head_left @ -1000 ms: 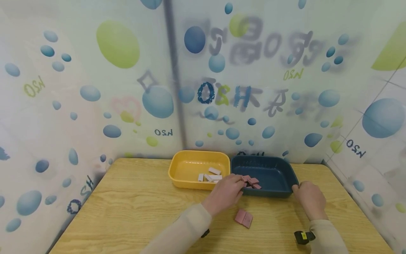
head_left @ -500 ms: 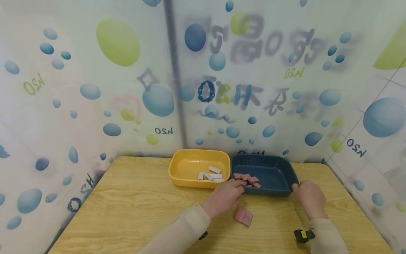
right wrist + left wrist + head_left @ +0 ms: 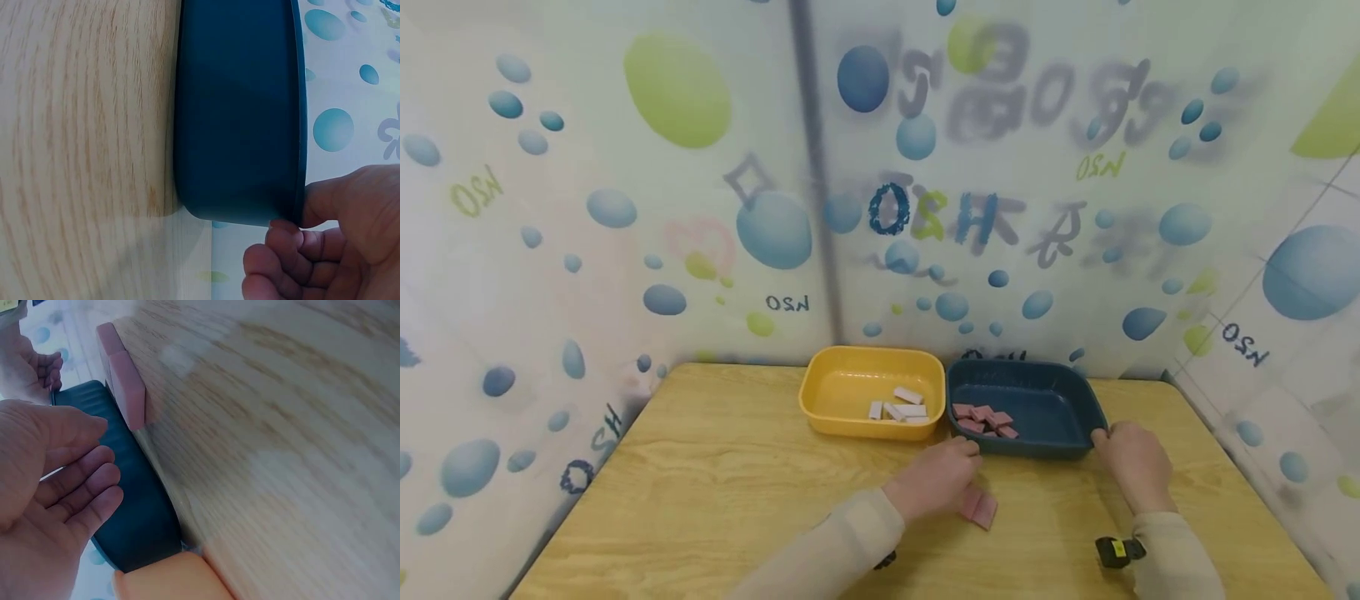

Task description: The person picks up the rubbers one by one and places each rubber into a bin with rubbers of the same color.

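My left hand (image 3: 934, 479) is above the table in front of the dark blue tray (image 3: 1052, 412), its fingers loosely bent and holding nothing. In the left wrist view, thumb and fingers (image 3: 94, 481) stand apart, with the tray's side wall behind them. Two pink rectangular tiles (image 3: 985, 511) lie side by side on the table, the hand partly covering one in the head view. Several more pink tiles (image 3: 998, 419) are heaped in the tray's near left corner. At the tray's near right corner, my right hand (image 3: 1137, 468) pinches the rim between thumb and fingers, clear in the right wrist view.
A yellow tray (image 3: 842, 396) stands directly left of the blue one, with several white tiles (image 3: 908, 396) toward its right side. Both trays sit near the back edge of the wooden table (image 3: 715, 483), close to a wall (image 3: 700, 208) printed with bubbles.
My left hand has drawn back from the blue tray's near left corner toward the two tiles on the table, uncovering the heaped pink tiles. The right hand keeps its pinch on the rim.
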The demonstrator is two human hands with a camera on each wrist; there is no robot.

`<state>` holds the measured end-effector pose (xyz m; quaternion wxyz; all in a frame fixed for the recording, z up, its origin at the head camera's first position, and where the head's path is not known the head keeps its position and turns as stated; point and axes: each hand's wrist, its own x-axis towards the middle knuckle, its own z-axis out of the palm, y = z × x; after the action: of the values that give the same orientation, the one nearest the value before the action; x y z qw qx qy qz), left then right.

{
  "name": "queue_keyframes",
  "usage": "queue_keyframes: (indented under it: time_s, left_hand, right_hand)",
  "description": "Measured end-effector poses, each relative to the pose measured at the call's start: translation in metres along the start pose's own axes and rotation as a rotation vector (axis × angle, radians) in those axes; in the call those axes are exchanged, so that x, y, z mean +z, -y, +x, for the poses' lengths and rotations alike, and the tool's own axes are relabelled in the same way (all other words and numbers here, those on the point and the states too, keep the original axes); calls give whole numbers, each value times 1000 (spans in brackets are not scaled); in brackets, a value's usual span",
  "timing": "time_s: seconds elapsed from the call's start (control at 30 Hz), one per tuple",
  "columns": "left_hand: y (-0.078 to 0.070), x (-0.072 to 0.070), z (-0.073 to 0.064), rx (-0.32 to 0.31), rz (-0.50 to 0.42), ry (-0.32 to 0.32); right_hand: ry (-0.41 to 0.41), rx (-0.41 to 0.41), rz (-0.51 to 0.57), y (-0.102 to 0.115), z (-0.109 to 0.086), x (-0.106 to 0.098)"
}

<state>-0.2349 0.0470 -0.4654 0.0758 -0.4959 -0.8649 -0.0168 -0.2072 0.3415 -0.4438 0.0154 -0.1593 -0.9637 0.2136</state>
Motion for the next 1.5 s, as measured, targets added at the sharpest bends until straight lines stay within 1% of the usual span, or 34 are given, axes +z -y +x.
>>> queue_keyframes:
  time_s: [0.13,0.47,0.67,0.8,0.97,1.23,1.43,1.5]
  left_hand:
    - [0,1,1,12,-11,22]
    - [-1,1,-1,86,-22,22]
    - [-1,3,-1,96,-22,47]
    - [-1,4,-1,92,-12,65]
    - [-1,6,-2,84,0,82]
    - [-3,2,-4,65,-20,111]
    - [-2,0,-7,27,-58,137]
    - [-1,1,-7,18,-54,139]
  right_hand:
    - [-6,-4,-1,1,1,0]
    - [-6,1,-9,0,2,1]
    - [-6,21,-10,2,1,0]
    - [-4,33,-3,3,-1,-1]
    - [1,28,-7,4,-1,-1]
    - [-9,16,-3,2,-2,1]
    - [3,21,-8,3,-2,0]
    - [7,24,-12,3,-1,0]
